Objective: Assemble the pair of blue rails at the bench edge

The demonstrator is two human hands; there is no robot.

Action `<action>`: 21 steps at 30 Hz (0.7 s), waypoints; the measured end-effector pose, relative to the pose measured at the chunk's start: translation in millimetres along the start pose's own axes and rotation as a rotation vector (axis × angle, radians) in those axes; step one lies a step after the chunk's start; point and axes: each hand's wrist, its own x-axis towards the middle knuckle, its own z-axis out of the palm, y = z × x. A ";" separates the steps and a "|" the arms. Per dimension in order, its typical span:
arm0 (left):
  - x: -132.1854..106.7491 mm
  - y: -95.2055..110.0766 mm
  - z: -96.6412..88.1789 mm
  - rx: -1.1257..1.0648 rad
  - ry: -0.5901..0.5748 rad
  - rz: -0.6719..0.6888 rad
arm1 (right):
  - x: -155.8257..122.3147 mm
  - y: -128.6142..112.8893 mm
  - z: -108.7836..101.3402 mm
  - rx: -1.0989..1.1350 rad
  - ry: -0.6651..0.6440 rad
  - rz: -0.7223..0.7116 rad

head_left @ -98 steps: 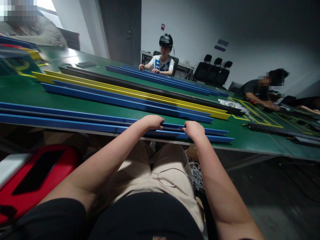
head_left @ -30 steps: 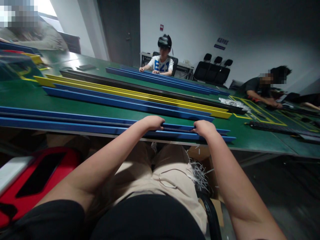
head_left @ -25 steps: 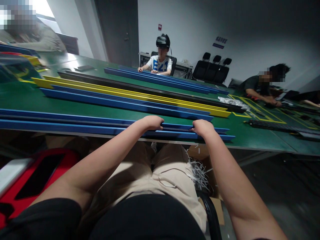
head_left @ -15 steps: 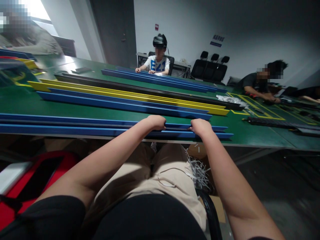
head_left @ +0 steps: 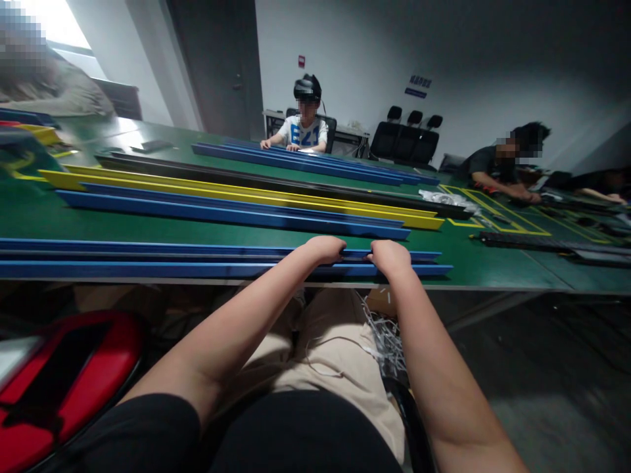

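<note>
A long blue channel strip (head_left: 148, 269) lies along the near edge of the green table (head_left: 473, 266), with a dark insert running in its groove. My left hand (head_left: 323, 249) curls over the strip's near wall, fingers closed on it. My right hand (head_left: 390, 255) grips the same strip a short way to the right, near its right end (head_left: 441, 269). Both arms reach over my lap from below the table edge.
More long strips lie farther back: blue (head_left: 236, 215), yellow (head_left: 246, 194), black (head_left: 276, 180). A person in a white shirt (head_left: 302, 130) sits across; another person (head_left: 497, 167) leans at the right. A red seat (head_left: 64, 387) is at my left; white shreds (head_left: 387, 335) lie below.
My two hands have come closer together on the blue strip, the left sliding right. The view has tilted slightly, so the table looks more level.
</note>
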 end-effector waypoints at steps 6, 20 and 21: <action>-9.2 -4.8 3.2 0.046 0.105 0.106 | -3.7 -3.0 -1.7 0.008 0.005 0.021; -68.6 -81.9 -2.7 -0.085 -0.040 0.081 | -7.3 -88.5 -28.7 0.071 -0.001 -0.148; -72.8 -89.0 -1.5 -0.091 -0.039 0.063 | -5.8 -96.6 -30.4 0.077 0.000 -0.162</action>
